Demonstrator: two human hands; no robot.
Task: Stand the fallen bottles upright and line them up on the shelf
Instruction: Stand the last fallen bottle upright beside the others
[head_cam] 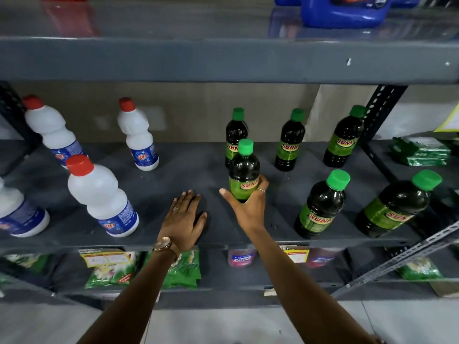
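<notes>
Item: dark grey metal shelf point(173, 170), middle tier, stocked with bottles. Step in hand, as judged: the placing of one bottle into line; no bottle on this tier lies on its side now, so the righting looks largely done and the lining-up remains. Right hand point(248, 207): wrapped around the lower body of a dark plastic bottle with green screw cap and green-yellow label point(244, 173), thumb on one side, ringed fingers on the other, the bottle upright with its base hidden by the hand, so contact with the shelf cannot be told. Left hand point(185, 217): flat, fingers spread, palm down on the bare shelf just beside the right hand, holding nothing. Beyond the right hand, directly behind the held bottle: a second dark green-capped bottle point(234, 130), upright. Farther out from the right hand, two more at the back point(290, 142) point(344, 142) and two at the front edge point(320, 207) point(397, 207), all upright, loosely spaced. Outward of the left hand: white plastic bottles with red caps and blue labels, one near point(99, 194), one beyond it at the back point(137, 137), others farther out. Next move, as judged: set the held bottle level with the front pair, label forward, and release without knocking the one behind.
</notes>
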